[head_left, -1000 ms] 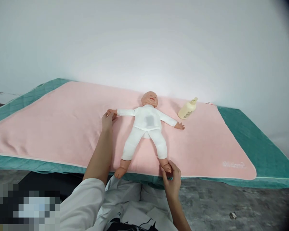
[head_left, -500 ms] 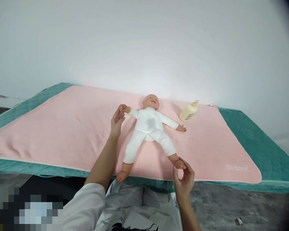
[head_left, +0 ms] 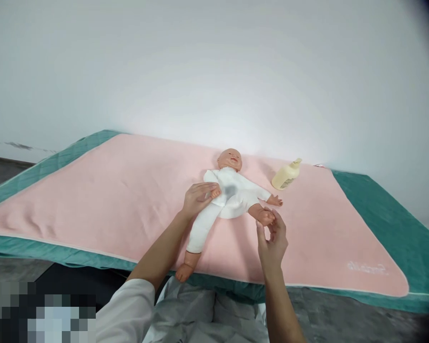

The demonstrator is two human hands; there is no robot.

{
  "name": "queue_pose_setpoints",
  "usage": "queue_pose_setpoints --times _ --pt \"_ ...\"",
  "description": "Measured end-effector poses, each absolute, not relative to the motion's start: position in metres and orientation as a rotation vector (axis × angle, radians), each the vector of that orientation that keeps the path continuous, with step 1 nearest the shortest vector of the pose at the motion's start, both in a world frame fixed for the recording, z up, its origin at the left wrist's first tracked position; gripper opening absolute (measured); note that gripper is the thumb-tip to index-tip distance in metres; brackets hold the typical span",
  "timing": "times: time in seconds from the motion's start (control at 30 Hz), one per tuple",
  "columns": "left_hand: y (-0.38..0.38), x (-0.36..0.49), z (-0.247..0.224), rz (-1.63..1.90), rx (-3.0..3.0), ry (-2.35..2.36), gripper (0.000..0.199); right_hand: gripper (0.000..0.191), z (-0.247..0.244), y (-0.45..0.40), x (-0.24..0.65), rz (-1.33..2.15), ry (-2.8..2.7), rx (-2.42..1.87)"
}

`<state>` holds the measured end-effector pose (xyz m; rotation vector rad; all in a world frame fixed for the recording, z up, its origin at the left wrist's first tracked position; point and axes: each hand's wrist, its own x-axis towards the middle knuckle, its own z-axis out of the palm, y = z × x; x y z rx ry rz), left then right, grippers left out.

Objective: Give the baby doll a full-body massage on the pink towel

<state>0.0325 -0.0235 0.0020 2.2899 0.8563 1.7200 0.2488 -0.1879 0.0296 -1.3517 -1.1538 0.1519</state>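
A baby doll [head_left: 230, 190] with a white cloth body lies on its back on a pink mat [head_left: 139, 190], its head toward the wall. My left hand [head_left: 199, 197] is closed on the doll's hand at the left, which is folded over its belly. My right hand [head_left: 273, 233] grips the doll's foot at the right between thumb and fingers, and that leg is bent up toward the body. The doll's other arm stretches out to the right. Its other leg points toward me, with the foot at the mat's front edge.
A pale yellow pump bottle [head_left: 285, 176] lies tilted on the mat, right of the doll's head. Green padding [head_left: 386, 214] shows beneath and around the mat. A white wall [head_left: 214, 71] rises behind. Something dark, partly pixelated, is at the lower left.
My left hand has brought the doll's hand inward from the left onto its belly. My right hand has raised the doll's foot and pushed it toward the body. The view has shifted slightly.
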Motion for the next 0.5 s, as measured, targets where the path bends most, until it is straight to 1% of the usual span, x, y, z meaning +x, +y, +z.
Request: queue_pose_setpoints --times 0.1,0.2,0.37,0.5 --pt "-0.021 0.033 0.002 1.675 2.515 0.707 0.028 0.049 0.032 -0.176 0.244 0.184 -1.181 -1.349" --pt "-0.019 0.033 0.004 1.625 2.636 0.688 0.026 0.049 0.029 -0.165 0.239 0.213 -1.196 -1.324" --pt "-0.022 0.032 0.007 1.488 2.732 0.715 0.024 0.049 0.023 -0.151 0.233 0.245 -1.219 -1.276" --pt "-0.023 0.033 0.008 1.443 2.734 0.73 0.023 0.049 0.022 -0.145 0.23 0.262 -1.223 -1.246"
